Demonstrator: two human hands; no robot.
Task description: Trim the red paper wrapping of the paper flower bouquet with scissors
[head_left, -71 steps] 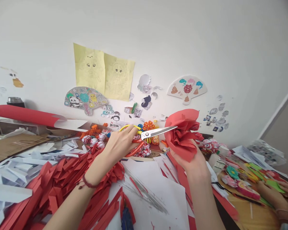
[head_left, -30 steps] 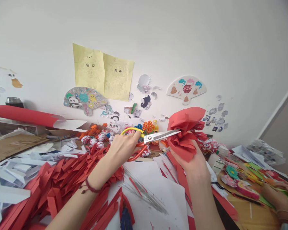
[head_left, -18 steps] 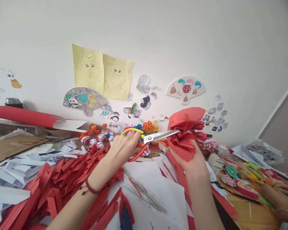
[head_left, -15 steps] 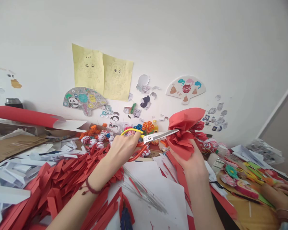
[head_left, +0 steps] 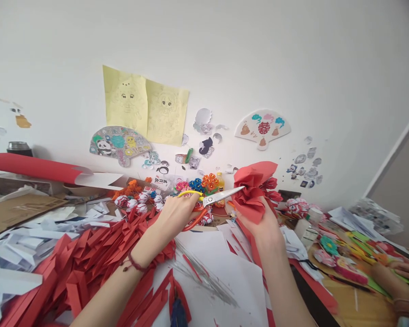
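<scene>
My left hand [head_left: 180,210], with a dark red cord bracelet at its wrist, is closed round the handles of a pair of scissors [head_left: 221,196]. One handle loop is yellow and the other orange-red. Their blades lie nearly together, and the tip reaches into the ruffled folds of a red crepe-paper flower [head_left: 254,193]. From below, my right hand [head_left: 261,223] grips this flower; its fingertips are partly hidden behind the petals. Under both hands lie white paper sheets [head_left: 238,272] with thin wires [head_left: 207,279] on top.
Folded red paper strips [head_left: 98,254] and white strips [head_left: 17,245] heap up at left. A red paper roll [head_left: 30,165] lies behind them. Blue-handled pliers [head_left: 179,309] sit in front. At right, another person's hands [head_left: 391,277] work beside craft pieces and a clear bottle [head_left: 308,231].
The flower, with my right hand, has shifted slightly left, and its petals sit at a different angle. The scissor blades look more closed, their tip still at the flower.
</scene>
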